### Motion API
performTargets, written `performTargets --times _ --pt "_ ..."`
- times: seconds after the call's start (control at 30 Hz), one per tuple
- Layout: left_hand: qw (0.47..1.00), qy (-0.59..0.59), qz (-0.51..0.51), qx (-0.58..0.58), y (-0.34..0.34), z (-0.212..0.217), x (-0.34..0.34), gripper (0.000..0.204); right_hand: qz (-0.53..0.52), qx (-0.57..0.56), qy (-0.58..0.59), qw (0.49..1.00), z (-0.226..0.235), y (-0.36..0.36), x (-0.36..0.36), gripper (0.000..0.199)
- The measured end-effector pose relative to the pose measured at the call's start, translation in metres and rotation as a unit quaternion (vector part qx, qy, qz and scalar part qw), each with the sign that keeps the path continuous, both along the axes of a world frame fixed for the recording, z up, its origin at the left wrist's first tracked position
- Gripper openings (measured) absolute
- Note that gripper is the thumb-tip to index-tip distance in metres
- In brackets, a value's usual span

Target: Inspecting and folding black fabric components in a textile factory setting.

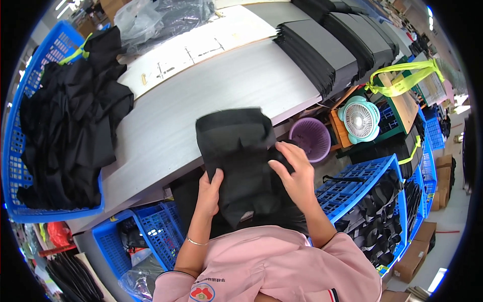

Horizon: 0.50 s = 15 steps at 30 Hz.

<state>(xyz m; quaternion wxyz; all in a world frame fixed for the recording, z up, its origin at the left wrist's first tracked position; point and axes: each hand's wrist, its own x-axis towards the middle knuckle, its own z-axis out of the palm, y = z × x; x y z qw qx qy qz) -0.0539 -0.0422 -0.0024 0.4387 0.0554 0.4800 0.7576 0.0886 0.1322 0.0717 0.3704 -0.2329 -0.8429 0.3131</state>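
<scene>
A black fabric piece (236,136), boxy at its far end and creased, lies over my lap and reaches up to the table's near edge. My left hand (209,190) holds its left edge, thumb on top and the other fingers hidden beneath. At the right side, my right hand (294,171) has its thumb and fingers around a dark fold of the same fabric. The near part of the piece drapes down toward my pink shirt, where a small light patch shows.
A grey table (166,136) bears stacks of black sheets (317,55) and a marked white board (196,48). Blue baskets of black fabric stand left (55,214) and right (347,189). A purple bin (310,138) and a turquoise fan (358,121) are beyond my right hand.
</scene>
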Motion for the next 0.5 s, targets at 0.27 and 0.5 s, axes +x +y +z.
performTargets --times 0.27,0.5 --pt "0.974 -0.205 -0.014 0.099 -0.021 -0.012 0.009 0.048 0.232 -0.734 0.021 0.638 -0.046 -0.004 -0.001 0.026" --pt "0.998 -0.056 0.01 -0.007 -0.005 -0.025 0.012 0.05 0.231 -0.684 0.047 0.691 -0.051 -0.014 -0.016 0.024"
